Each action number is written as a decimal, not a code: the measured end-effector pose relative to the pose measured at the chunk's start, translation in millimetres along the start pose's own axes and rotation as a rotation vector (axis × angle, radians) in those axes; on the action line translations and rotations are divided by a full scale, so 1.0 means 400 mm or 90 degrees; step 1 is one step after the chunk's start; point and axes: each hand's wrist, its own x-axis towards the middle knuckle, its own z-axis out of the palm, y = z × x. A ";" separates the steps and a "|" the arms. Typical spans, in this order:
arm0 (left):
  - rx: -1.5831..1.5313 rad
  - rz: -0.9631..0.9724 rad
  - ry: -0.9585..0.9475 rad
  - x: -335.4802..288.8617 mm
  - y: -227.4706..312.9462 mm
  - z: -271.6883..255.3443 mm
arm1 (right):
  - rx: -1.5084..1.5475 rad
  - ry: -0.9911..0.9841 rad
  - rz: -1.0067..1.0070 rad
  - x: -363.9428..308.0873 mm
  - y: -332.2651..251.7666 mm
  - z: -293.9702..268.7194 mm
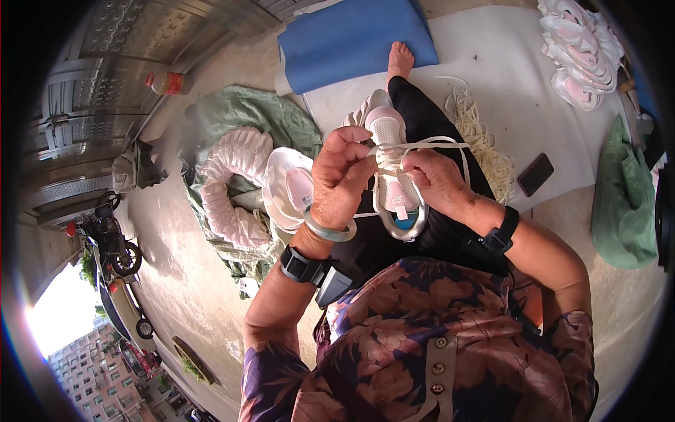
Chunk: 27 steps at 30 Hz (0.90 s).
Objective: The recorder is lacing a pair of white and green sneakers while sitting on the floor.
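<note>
A white and pale pink sneaker [387,129] lies across my lap, its toe pointing away from me and its open collar toward me. My left hand [337,176] is closed at the left side of the lacing, thumb and forefinger pinching a cream shoelace. From the right, my right hand [439,179] presses thumb and fingers together at the eyelets, also on the shoelace [439,141]. One stretch of lace runs straight between the hands and loops out over my right leg. The fingers partly cover the lacing.
Nested white shoe uppers [235,186] curve over a green cloth [264,112] at left. Loose laces [481,137] and a dark phone [536,174] lie at right. Beyond are a blue sheet [358,46], another pile of uppers [580,56] and a green sack [622,204].
</note>
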 end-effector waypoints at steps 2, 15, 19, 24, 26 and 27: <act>-0.002 0.003 0.007 -0.001 -0.002 -0.001 | 0.006 0.000 0.001 0.003 0.001 0.001; -0.055 -0.002 -0.050 -0.006 -0.004 -0.010 | 0.019 -0.047 -0.008 0.023 0.010 0.005; -0.047 0.003 -0.044 -0.007 -0.004 -0.016 | 0.033 -0.036 -0.010 0.020 0.009 0.007; -0.039 0.005 -0.041 -0.010 -0.003 -0.023 | 0.045 -0.038 0.006 0.019 0.016 0.005; -0.029 -0.001 -0.021 -0.014 -0.004 -0.022 | 0.073 -0.054 0.054 0.020 0.018 0.006; -0.028 0.000 -0.026 -0.015 -0.005 -0.021 | 0.069 -0.054 0.044 0.021 0.019 0.006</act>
